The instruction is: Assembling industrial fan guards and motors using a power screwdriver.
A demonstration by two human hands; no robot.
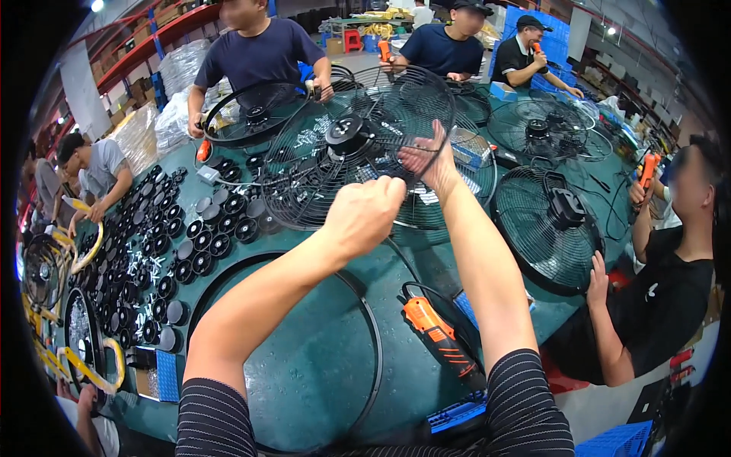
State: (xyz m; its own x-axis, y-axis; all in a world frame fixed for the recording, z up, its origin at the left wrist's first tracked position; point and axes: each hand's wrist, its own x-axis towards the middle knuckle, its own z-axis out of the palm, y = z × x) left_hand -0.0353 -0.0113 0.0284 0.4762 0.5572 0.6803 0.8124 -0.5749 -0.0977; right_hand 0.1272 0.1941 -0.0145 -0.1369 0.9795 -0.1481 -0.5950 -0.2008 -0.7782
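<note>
While both hands are busy at it, a black wire fan guard [316,181] is held tilted above the green table [304,373], with a round black hub [346,134] at its middle. The left hand [364,213] is closed like a fist at the near edge of this guard; what exactly its fingers pinch, I cannot tell. The right hand [431,158] is open at the right side — its fingers are spread and are partly seen behind the wires. Under the guard, partly covered by it, another wire guard [474,199] lies on the table.

Nearer to the body, a large black ring [375,335] lies flat, and to the right of it rests an orange and black power tool [438,333], beside the right forearm. On the left side, many round black caps [202,238] are spread in a dense group.

To the right stands a caged fan with a black motor [565,207]; next to its rim a co-worker in a black shirt [662,305] raises an orange tool [649,170]. Across the table, a person in a dark T-shirt [259,57] holds a black fan ring [217,137] with both hands.
</note>
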